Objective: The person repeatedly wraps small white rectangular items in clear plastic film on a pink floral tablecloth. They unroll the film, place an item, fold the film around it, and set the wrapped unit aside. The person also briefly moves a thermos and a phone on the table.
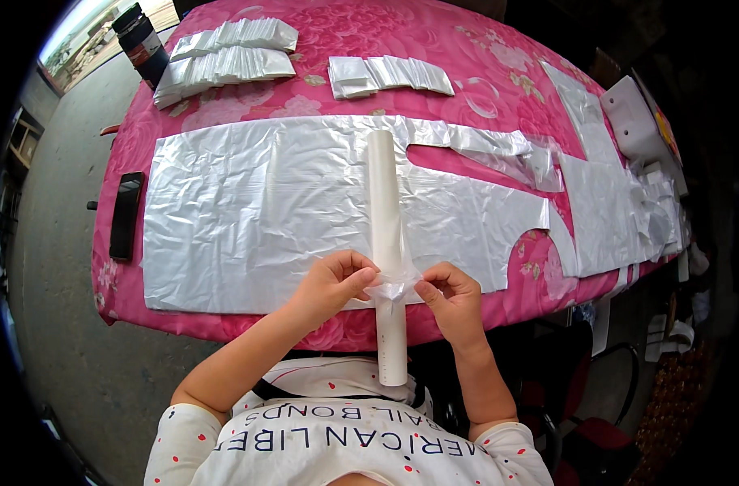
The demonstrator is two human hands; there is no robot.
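Note:
A long white tube [383,194] lies lengthwise before me, its near end jutting past the table edge toward my body. Thin clear plastic film [394,289] is gathered around the tube's lower part. My left hand [333,283] pinches this film on the left side between thumb and fingers. On the right side, my right hand [454,304] has its thumb and forefinger closed on the film too. Beneath the tube a large silvery-white plastic sheet [215,211] is spread flat, with cut-out, strap-like parts at its right end.
Folded plastic packets lie in rows at the back left [232,69] and back middle [390,75]. A dark lidded jar [140,47] and a black phone [126,217] are at the left. More plastic sheets [604,211] and a white container [631,121] crowd the right of the pink flowered tablecloth [369,24].

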